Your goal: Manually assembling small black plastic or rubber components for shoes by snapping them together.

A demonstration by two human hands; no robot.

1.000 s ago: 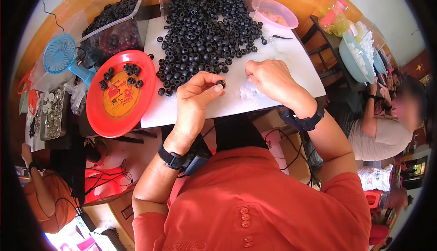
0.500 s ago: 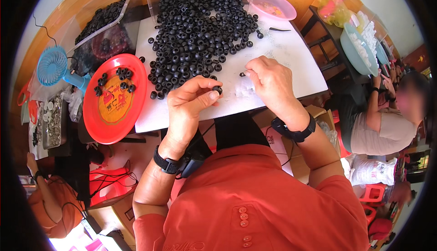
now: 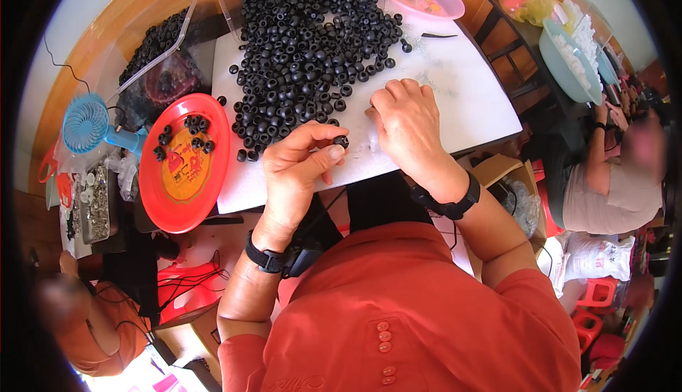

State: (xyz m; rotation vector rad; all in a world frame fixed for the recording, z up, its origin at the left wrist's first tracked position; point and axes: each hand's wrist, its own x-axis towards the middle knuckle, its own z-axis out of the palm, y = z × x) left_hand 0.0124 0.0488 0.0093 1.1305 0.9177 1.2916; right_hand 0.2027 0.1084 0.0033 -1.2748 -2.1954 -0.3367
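We pinch one shiny black round bead point(image 3: 342, 141) between thumb and fingertips of our left hand point(image 3: 302, 161), above the flat white tabletop point(image 3: 469, 100). Our right hand point(image 3: 405, 118) is near it, fingers curled narrow; we cannot tell whether it holds anything. A light, steady pinch on the bead's sides should serve us best. Beyond lies a heap of loose black holed beads point(image 3: 305, 72); leftward, a round red plastic plate point(image 3: 153, 186) bears several more.

A small workshop for handwork is suggested: black beads point(image 3: 305, 61) are heaped on a white table point(image 3: 472, 97), a metal tray point(image 3: 114, 216) is filled with small parts point(image 3: 96, 203), and a teal basin point(image 3: 554, 65) is piled with white pieces point(image 3: 586, 40). Other people point(image 3: 614, 196) are seen at both sides — white sacks point(image 3: 600, 255) and a cardboard box point(image 3: 495, 169) are placed nearby.
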